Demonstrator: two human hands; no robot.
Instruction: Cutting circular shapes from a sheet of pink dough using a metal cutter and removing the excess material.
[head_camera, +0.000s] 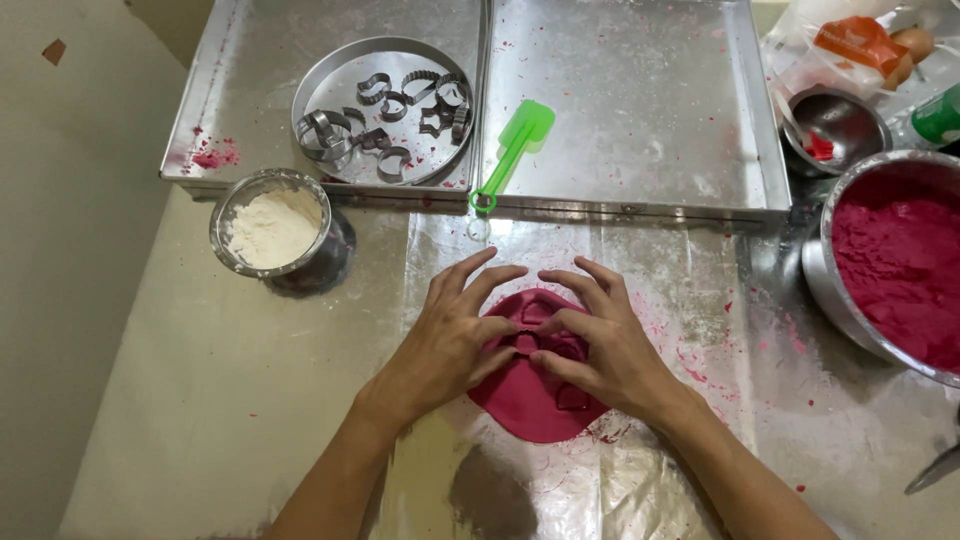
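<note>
Flattened pink dough (530, 400) lies on a clear plastic sheet (640, 480) at centre, cut shapes pressed into it. Left hand (450, 345) and right hand (610, 350) rest on it, fingers spread, tips meeting at the middle, gripping nothing. Small steel cup (272, 230) holds white flour. Large steel bowl (850, 300) at right holds pink crumbly dough. Round tin (340, 160) on a metal tray (250, 60) holds metal cutters. Green spatula (515, 145) lies on the adjoining tray (650, 110)
</note>
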